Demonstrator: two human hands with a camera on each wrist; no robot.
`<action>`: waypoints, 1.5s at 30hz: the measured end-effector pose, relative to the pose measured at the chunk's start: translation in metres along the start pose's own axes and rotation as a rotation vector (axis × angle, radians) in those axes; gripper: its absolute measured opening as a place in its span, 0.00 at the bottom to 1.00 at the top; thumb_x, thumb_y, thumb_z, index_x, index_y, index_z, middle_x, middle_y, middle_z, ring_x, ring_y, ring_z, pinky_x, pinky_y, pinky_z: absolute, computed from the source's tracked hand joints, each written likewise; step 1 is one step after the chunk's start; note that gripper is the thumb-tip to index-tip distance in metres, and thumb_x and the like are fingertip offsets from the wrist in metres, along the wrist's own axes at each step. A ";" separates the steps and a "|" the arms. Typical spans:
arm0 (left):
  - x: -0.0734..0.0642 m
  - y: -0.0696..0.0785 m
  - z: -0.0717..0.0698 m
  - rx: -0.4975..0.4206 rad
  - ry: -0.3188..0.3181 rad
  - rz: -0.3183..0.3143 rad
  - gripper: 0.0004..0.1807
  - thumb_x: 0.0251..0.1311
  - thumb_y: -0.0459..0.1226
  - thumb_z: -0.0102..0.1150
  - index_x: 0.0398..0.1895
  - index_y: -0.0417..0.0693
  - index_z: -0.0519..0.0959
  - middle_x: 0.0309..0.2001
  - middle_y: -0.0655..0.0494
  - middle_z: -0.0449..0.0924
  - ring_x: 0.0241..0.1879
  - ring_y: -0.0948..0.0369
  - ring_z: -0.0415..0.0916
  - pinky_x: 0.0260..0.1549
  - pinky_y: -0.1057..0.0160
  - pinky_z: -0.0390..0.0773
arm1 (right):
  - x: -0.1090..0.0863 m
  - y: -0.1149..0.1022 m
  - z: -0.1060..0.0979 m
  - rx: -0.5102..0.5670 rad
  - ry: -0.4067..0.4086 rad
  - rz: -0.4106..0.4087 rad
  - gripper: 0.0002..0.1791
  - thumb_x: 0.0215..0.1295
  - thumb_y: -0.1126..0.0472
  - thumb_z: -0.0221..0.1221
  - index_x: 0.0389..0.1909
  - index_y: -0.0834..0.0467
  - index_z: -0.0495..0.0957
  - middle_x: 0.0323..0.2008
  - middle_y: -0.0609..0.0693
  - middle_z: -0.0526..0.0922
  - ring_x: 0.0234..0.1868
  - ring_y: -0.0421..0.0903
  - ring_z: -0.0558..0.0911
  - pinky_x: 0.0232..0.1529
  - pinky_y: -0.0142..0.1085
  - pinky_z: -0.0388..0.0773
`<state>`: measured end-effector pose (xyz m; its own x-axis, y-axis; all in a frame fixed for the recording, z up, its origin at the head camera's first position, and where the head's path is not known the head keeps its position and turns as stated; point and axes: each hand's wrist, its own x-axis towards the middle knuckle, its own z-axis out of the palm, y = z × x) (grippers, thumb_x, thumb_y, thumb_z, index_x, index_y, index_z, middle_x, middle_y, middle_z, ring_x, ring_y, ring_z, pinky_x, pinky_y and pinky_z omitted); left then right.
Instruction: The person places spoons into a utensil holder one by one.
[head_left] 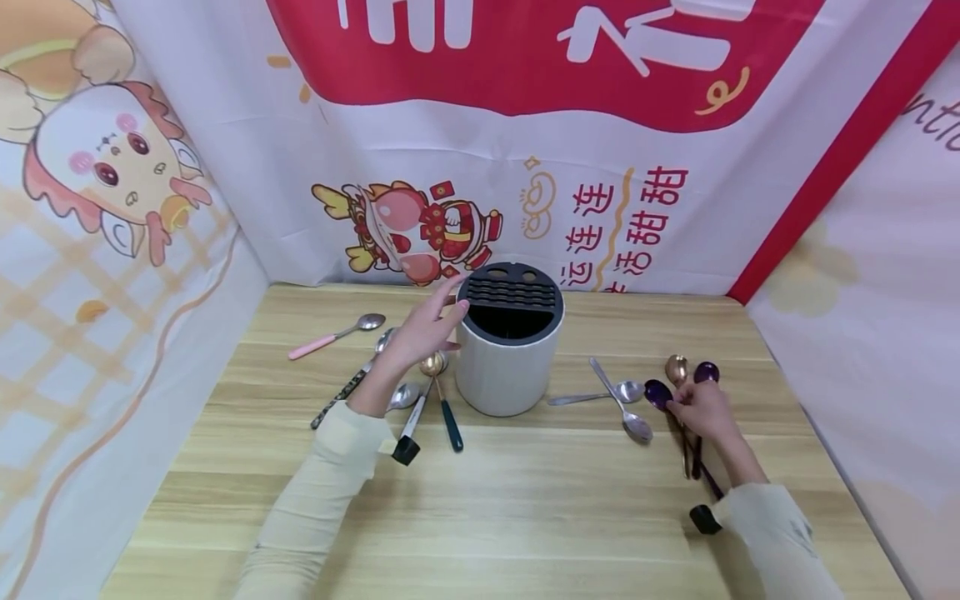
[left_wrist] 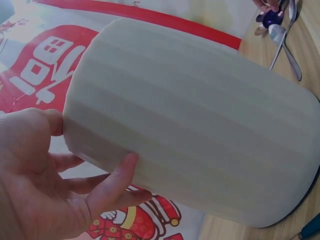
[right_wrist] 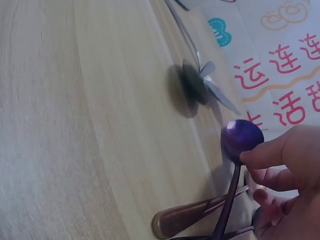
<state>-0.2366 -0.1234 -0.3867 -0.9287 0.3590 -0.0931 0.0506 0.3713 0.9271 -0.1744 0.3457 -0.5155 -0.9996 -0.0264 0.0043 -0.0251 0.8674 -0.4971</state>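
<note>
A white ribbed utensil holder (head_left: pixel 504 375) with a black slotted lid (head_left: pixel 511 327) stands upright at the table's back middle. Against its left side rests my left hand (head_left: pixel 422 332), fingers spread and fairly straight; the left wrist view shows the fingertips at the pale wall (left_wrist: pixel 190 120). Over on the right, my right hand (head_left: pixel 703 410) pinches a dark purple spoon (right_wrist: pixel 242 140) at the neck just below the bowl. Beside that hand lie a second purple spoon (head_left: pixel 707 372) and a copper-coloured spoon (head_left: pixel 677 369), their handles partly hidden by the hand.
Two silver spoons cross right of the holder, one of them (head_left: pixel 637 429) nearer the front. Left of it lie a pink-handled spoon (head_left: pixel 315 347), a green-handled spoon (head_left: pixel 452 427) and several others, partly under my left arm. Printed cloth (head_left: pixel 630 150) hangs behind the wooden table (head_left: pixel 540 517).
</note>
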 end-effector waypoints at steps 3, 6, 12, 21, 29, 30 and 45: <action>-0.001 0.001 0.000 0.007 0.000 0.000 0.31 0.78 0.49 0.41 0.80 0.67 0.48 0.80 0.47 0.47 0.77 0.44 0.53 0.45 0.42 0.85 | -0.005 -0.005 -0.003 0.039 -0.016 0.050 0.07 0.60 0.64 0.64 0.27 0.64 0.79 0.25 0.54 0.82 0.27 0.45 0.76 0.30 0.37 0.72; 0.001 -0.001 0.002 0.019 -0.003 0.017 0.30 0.76 0.52 0.42 0.78 0.72 0.50 0.79 0.48 0.50 0.76 0.44 0.55 0.44 0.44 0.86 | -0.014 -0.009 -0.007 0.091 -0.046 0.136 0.08 0.64 0.63 0.58 0.33 0.66 0.75 0.27 0.56 0.79 0.28 0.46 0.75 0.27 0.34 0.71; 0.002 -0.002 0.005 0.023 -0.007 0.040 0.30 0.76 0.53 0.42 0.77 0.73 0.51 0.78 0.48 0.52 0.74 0.43 0.58 0.42 0.45 0.86 | -0.026 -0.009 -0.013 0.190 -0.020 0.206 0.08 0.69 0.67 0.51 0.39 0.70 0.69 0.31 0.64 0.84 0.29 0.45 0.83 0.23 0.29 0.75; -0.002 -0.005 0.001 0.034 0.011 0.046 0.30 0.77 0.51 0.41 0.79 0.69 0.50 0.79 0.45 0.50 0.75 0.43 0.57 0.41 0.46 0.87 | -0.031 -0.011 -0.026 0.298 0.033 0.168 0.20 0.71 0.69 0.52 0.57 0.78 0.67 0.30 0.68 0.86 0.23 0.46 0.86 0.26 0.33 0.84; -0.003 -0.004 0.000 0.030 0.014 0.046 0.30 0.76 0.52 0.41 0.78 0.71 0.50 0.79 0.45 0.50 0.75 0.43 0.57 0.43 0.45 0.86 | -0.037 -0.022 -0.036 0.400 0.092 0.165 0.15 0.70 0.68 0.57 0.48 0.78 0.75 0.25 0.58 0.87 0.22 0.39 0.85 0.28 0.30 0.85; -0.003 -0.004 0.000 0.031 0.015 0.044 0.30 0.76 0.52 0.41 0.78 0.71 0.50 0.79 0.45 0.50 0.75 0.43 0.57 0.42 0.45 0.87 | -0.037 -0.023 -0.037 0.415 0.093 0.166 0.15 0.70 0.68 0.57 0.48 0.78 0.75 0.25 0.56 0.87 0.22 0.38 0.85 0.29 0.30 0.85; -0.008 0.001 0.001 0.018 0.004 -0.010 0.33 0.77 0.51 0.42 0.80 0.66 0.47 0.78 0.47 0.54 0.72 0.44 0.64 0.43 0.52 0.87 | -0.042 -0.048 -0.059 0.610 0.091 0.162 0.22 0.73 0.67 0.55 0.56 0.82 0.68 0.24 0.34 0.85 0.26 0.29 0.84 0.35 0.26 0.85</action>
<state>-0.2284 -0.1251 -0.3855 -0.9305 0.3521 -0.1007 0.0480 0.3897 0.9197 -0.1320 0.3345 -0.4401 -0.9877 0.1473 -0.0524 0.1100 0.4169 -0.9023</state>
